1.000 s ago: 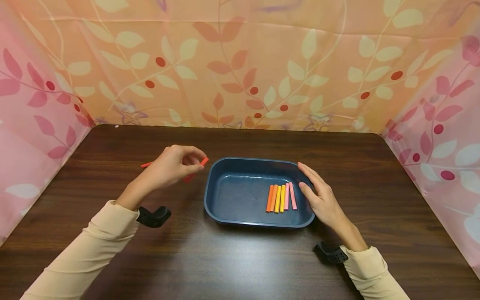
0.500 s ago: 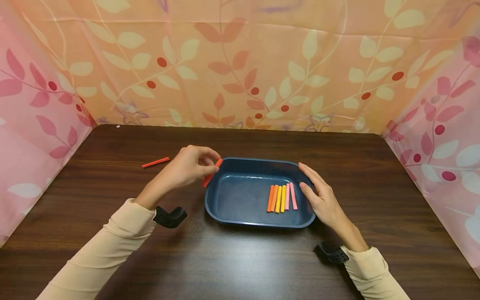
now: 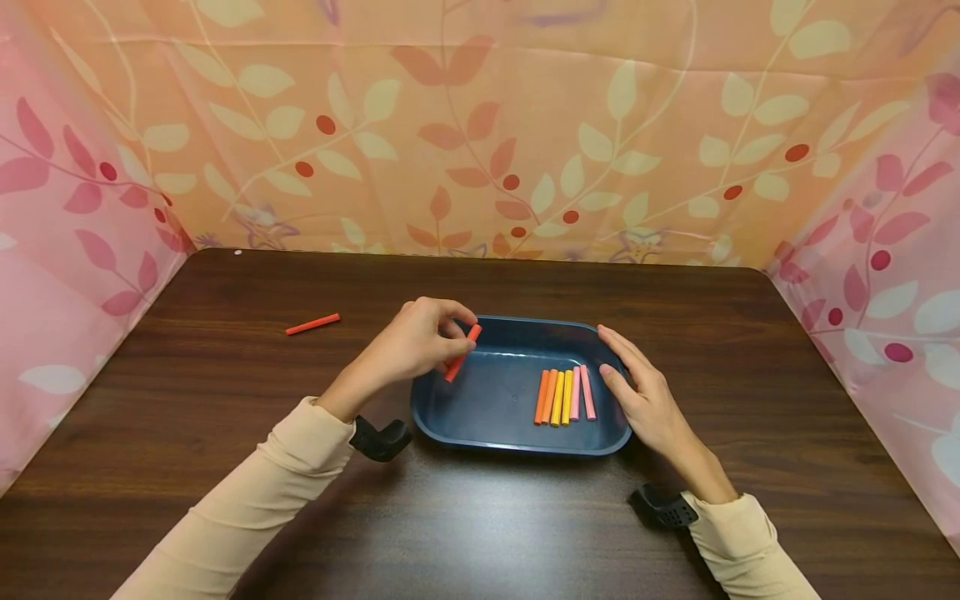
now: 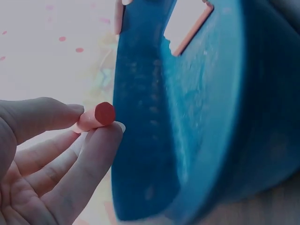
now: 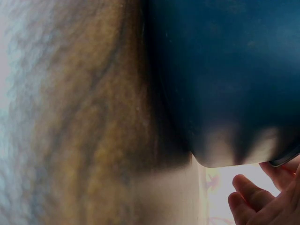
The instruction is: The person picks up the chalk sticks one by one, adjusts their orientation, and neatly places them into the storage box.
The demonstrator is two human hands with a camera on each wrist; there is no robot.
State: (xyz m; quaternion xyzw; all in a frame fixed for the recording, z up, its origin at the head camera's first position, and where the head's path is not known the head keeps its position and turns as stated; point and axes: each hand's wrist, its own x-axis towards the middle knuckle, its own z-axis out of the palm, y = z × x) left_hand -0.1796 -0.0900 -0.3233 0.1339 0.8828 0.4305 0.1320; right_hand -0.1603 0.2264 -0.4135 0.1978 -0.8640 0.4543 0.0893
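Observation:
Between the thumb and fingertips of my left hand (image 3: pixel 420 342) is a red stick (image 3: pixel 462 354), held aslant above the left end of a dark blue tray (image 3: pixel 487 447). The left wrist view shows the held stick's six-sided end. My right hand (image 3: pixel 652 404) holds the tray's right rim, thumb over the inside and fingers along the outside. On the tray floor, two orange sticks (image 3: pixel 545 397), two yellow sticks (image 3: pixel 561 398) and two pink sticks (image 3: pixel 582 393) lie side by side near the right end. The right wrist view shows the tray's outer wall (image 5: pixel 225 84) close up.
Another red stick (image 3: pixel 312 324) lies on the dark wooden table (image 3: pixel 480 525), left of the tray. A small white spot (image 3: pixel 238 252) sits at the table's far left edge. A floral cloth (image 3: pixel 525 108) hangs behind and along both sides.
My left hand has carried the red stick rightward, from beside the tray to over its left end. The red stick on the table has come fully into sight. My right hand stays put.

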